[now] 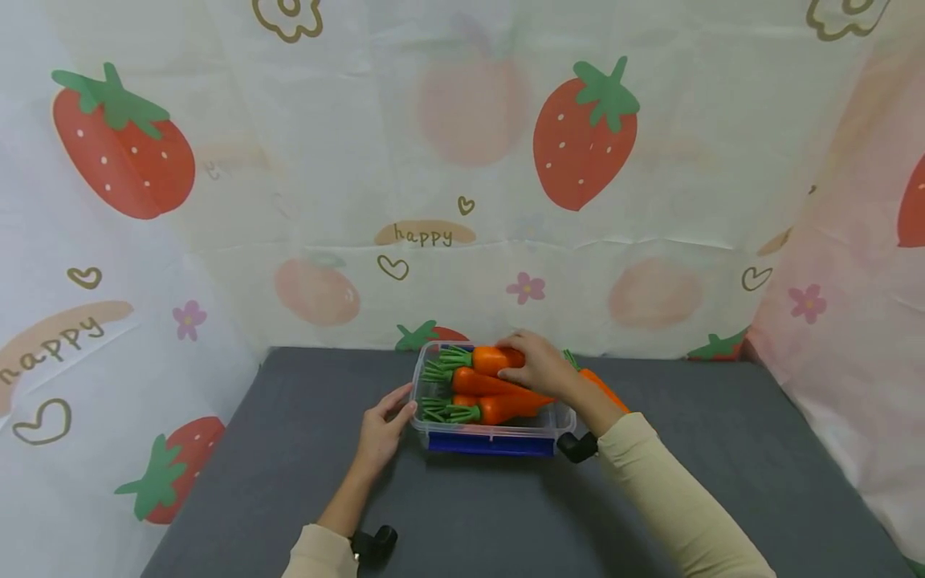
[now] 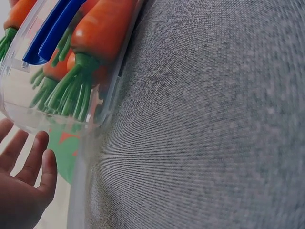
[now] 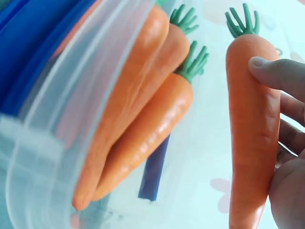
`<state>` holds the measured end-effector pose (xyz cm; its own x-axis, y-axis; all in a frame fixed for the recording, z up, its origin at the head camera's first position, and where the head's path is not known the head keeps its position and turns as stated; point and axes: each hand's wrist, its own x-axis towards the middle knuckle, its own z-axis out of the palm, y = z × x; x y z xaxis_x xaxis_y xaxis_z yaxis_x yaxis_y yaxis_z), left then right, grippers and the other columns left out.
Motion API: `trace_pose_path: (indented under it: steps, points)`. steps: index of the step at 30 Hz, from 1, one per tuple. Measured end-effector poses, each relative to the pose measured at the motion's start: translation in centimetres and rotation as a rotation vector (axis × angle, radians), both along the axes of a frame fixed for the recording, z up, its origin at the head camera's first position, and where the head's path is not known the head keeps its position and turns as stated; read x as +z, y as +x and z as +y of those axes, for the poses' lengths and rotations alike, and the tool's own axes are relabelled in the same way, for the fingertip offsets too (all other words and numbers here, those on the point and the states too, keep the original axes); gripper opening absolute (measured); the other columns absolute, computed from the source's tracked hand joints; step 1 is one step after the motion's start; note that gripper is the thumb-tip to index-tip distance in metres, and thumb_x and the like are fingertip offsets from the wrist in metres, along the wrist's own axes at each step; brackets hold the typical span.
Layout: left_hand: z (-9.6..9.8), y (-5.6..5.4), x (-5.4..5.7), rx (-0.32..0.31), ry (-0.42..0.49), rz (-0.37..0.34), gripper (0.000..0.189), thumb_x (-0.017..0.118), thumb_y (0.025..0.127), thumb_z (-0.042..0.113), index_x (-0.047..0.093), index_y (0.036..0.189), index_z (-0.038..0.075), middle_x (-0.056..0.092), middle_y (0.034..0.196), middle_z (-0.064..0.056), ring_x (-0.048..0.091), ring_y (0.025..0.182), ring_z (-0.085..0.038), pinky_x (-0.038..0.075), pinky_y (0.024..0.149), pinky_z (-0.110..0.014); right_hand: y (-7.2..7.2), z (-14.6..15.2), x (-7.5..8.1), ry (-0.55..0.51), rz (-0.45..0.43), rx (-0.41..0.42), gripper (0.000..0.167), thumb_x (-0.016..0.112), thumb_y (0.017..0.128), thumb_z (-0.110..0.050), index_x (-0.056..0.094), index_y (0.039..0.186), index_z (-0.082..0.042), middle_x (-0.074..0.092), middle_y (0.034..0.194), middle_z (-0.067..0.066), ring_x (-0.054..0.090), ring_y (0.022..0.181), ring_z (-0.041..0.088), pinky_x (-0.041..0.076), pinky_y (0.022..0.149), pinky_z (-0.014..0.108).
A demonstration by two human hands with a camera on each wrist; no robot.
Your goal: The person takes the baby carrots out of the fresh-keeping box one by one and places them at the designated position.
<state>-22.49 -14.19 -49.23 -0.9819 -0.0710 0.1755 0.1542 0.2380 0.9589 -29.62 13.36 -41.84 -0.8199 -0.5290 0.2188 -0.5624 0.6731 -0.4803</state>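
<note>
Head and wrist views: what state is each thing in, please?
Clear box: open, no lid on it.
Blue front clip: unfastened.
Carrots inside: lying, green tops leftward.
Held carrot: gripped by the right hand.
Outer carrot: outside the box, partly hidden.
Left hand: at the box, fingers extended.

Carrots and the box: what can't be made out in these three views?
Head: the tip of the held carrot, covered by the right hand.
Head: the full number of carrots in the box, since upper carrots cover those beneath.
Head: part of the far-right carrot, behind the right forearm.
Left wrist: the nearest carrot's tip, cut off by the top edge.
Right wrist: the held carrot's tip, cut off by the bottom edge.
</note>
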Motion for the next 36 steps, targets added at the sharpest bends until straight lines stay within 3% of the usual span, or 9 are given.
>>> trace_pose_path:
  steps: [4,8,11,17,24,31,36]
  points:
    - [-0.2,-0.7,-1.3,0.014,0.004,0.000,0.038,0.064,0.093,0.009,0.060,0.129,-0.003,0.060,0.132,-0.022,0.060,0.091,0.007,0.045,0.079,-0.011,0.0,0.6,0.4,0.013,0.035,-0.009,0.040,0.073,0.088,-0.017,0.063,0.123,-0.001,0.063,0.116,0.016,0.059,0.097,0.028,0.051,0.087,0.044]
    - [-0.5,-1.6,-3.0,0.033,0.006,-0.007,0.038,0.065,0.094,0.013,0.062,0.130,0.004,0.062,0.132,-0.016,0.059,0.093,0.009,0.044,0.081,-0.011,0.2,1.2,0.8,-0.007,0.016,-0.022,0.041,0.072,0.088,-0.015,0.062,0.124,-0.001,0.062,0.115,0.016,0.058,0.096,0.028,0.052,0.087,0.044]
    - [-0.5,-1.8,-3.4,0.032,-0.005,0.004,0.038,0.065,0.094,0.015,0.062,0.131,0.005,0.063,0.132,-0.015,0.058,0.094,0.010,0.045,0.082,-0.012,0.3,1.8,0.9,-0.031,0.020,-0.038,0.041,0.072,0.088,-0.014,0.062,0.124,-0.001,0.062,0.115,0.017,0.058,0.096,0.028,0.052,0.086,0.043]
    - [-0.6,-1.6,-3.1,0.031,-0.007,-0.003,0.038,0.064,0.094,0.014,0.062,0.131,0.005,0.062,0.132,-0.016,0.057,0.093,0.010,0.045,0.083,-0.011,0.4,3.4,0.7,-0.079,0.058,-0.080,0.043,0.074,0.086,-0.015,0.062,0.124,0.000,0.062,0.116,0.017,0.059,0.097,0.029,0.052,0.087,0.045]
    - [-0.2,-0.3,-0.6,0.011,-0.027,-0.004,0.039,0.065,0.093,0.012,0.061,0.130,-0.001,0.061,0.132,-0.020,0.060,0.094,0.007,0.046,0.081,-0.013,0.9,5.4,0.7,-0.128,0.060,-0.136,0.043,0.074,0.086,-0.014,0.062,0.124,0.001,0.061,0.117,0.018,0.059,0.097,0.029,0.052,0.085,0.044]
    - [-0.6,-1.8,-3.5,0.033,0.001,0.011,0.037,0.066,0.093,0.015,0.063,0.129,0.007,0.062,0.134,-0.014,0.058,0.093,0.011,0.046,0.083,-0.012,1.2,7.5,0.3,-0.164,0.046,-0.173,0.042,0.073,0.087,-0.014,0.061,0.124,0.002,0.061,0.117,0.020,0.060,0.097,0.030,0.052,0.084,0.045]
    - [-0.6,-1.6,-3.0,0.030,0.005,-0.014,0.038,0.065,0.093,0.012,0.062,0.130,0.004,0.060,0.135,-0.016,0.057,0.091,0.013,0.045,0.081,-0.011,1.4,9.0,-0.2,-0.188,0.051,-0.213,0.042,0.074,0.086,-0.012,0.061,0.124,0.002,0.061,0.116,0.021,0.060,0.096,0.032,0.052,0.082,0.046]
